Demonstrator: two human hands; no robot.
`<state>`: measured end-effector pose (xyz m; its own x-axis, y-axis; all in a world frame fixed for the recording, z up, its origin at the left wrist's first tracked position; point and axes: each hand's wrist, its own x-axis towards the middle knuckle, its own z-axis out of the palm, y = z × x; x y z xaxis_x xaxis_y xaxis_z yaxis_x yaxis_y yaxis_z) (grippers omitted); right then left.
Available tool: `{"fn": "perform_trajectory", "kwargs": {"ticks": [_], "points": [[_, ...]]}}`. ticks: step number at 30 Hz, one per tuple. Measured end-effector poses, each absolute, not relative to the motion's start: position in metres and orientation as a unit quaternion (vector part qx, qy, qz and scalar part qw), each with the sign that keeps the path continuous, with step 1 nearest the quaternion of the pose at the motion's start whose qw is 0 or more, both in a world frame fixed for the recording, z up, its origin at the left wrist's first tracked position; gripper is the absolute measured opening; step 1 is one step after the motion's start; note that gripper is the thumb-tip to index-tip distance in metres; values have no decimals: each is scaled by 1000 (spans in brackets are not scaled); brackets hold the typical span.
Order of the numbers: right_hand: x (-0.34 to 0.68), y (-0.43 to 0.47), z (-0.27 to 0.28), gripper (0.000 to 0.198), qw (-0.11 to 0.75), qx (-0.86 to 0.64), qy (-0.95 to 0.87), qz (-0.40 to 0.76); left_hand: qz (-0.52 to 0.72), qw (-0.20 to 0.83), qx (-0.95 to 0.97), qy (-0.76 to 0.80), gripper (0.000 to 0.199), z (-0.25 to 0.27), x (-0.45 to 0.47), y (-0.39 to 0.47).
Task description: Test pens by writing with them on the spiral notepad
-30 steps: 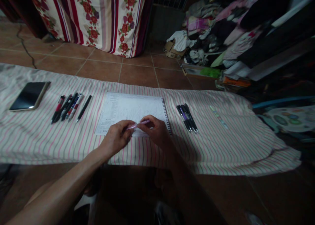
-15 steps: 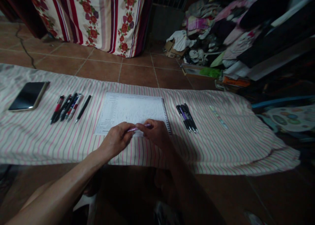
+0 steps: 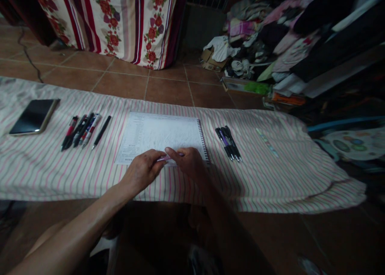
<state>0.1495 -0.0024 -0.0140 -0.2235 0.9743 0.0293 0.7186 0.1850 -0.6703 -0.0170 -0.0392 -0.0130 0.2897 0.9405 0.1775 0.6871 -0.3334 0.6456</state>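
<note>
A slim pink pen (image 3: 164, 158) lies crosswise between my two hands, over the near edge of a spiral notebook (image 3: 171, 130). My left hand (image 3: 143, 166) is closed on the pen's left part. Fingers of my right hand (image 3: 191, 162) hold its right end, with the thumb raised a little off the barrel. The notebook's page carries faint marks, and a printed sheet (image 3: 130, 142) shows along its left side. Right of the notebook lie several dark pens (image 3: 228, 143), one with a purple barrel. Several more pens (image 3: 81, 131) lie to the left, beside a single black pen (image 3: 101, 132).
A striped cloth (image 3: 270, 186) covers the low table. At its far left lies a phone (image 3: 34, 116); a pale patterned strip (image 3: 267, 142) is on the right. Beyond are a floral curtain (image 3: 129, 22), a heap of clothes (image 3: 258, 38) and a blue-rimmed stool (image 3: 349, 144).
My right thumb has lifted and shifted slightly left along the pen. Both hands otherwise stay in nearly the same place, with the pen still between them.
</note>
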Motion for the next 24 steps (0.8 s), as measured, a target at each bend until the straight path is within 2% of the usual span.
{"fn": "perform_trajectory", "kwargs": {"ticks": [7,12,16,20,24], "points": [[147,-4,-11,56,232,-599,-722,256,284,226,765,533,22,-14,-15,-39],[151,-3,-11,32,309,-551,-681,370,336,256,715,557,21,-18,-19,-34],[155,0,-13,29,366,-460,-680,439,363,316,673,562,21,-20,-24,-31],[154,1,-13,16,365,-457,-683,438,342,334,667,571,24,-18,-25,-31],[156,0,-11,16,341,-459,-697,434,309,284,698,580,25,-16,-26,-32]]}}
